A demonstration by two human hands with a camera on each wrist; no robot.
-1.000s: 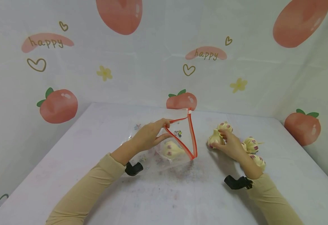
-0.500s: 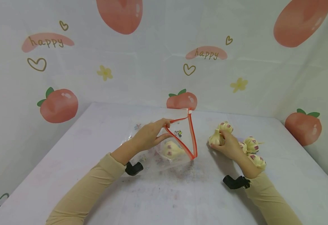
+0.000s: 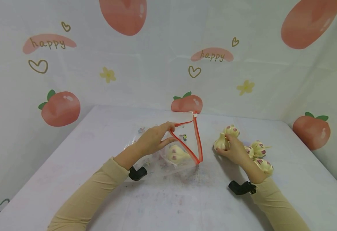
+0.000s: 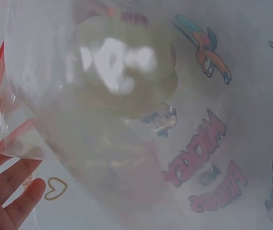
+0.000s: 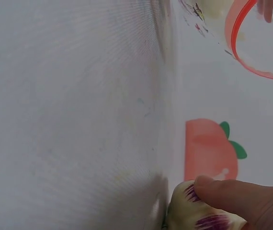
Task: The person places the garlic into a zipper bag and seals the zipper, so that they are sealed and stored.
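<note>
My left hand (image 3: pixel 155 138) pinches the red-edged rim of a clear zip bag (image 3: pixel 196 138), whose mouth gapes toward the right. Inside the bag lies one garlic bulb (image 3: pixel 176 154); through the cloudy plastic the left wrist view shows it as a pale blur, beside printed cartoon figures (image 4: pixel 206 52). My right hand (image 3: pixel 236 150) grips another garlic bulb (image 3: pixel 220 142) by its side, stem up, at the table to the right of the bag. In the right wrist view the thumb presses on this purple-streaked bulb (image 5: pixel 187 206).
Just behind the gripped bulb sits a further garlic bulb (image 3: pixel 232 130). Several more bulbs (image 3: pixel 258 148) cluster to the right of my right hand, partly hidden by it. A white cloth backdrop (image 3: pixel 145 86) printed with fruit rises behind the table (image 3: pixel 157 205).
My right hand has closed its fingers and thumb in on the garlic bulb, which has shifted very slightly. The left hand and the bag have stayed still.
</note>
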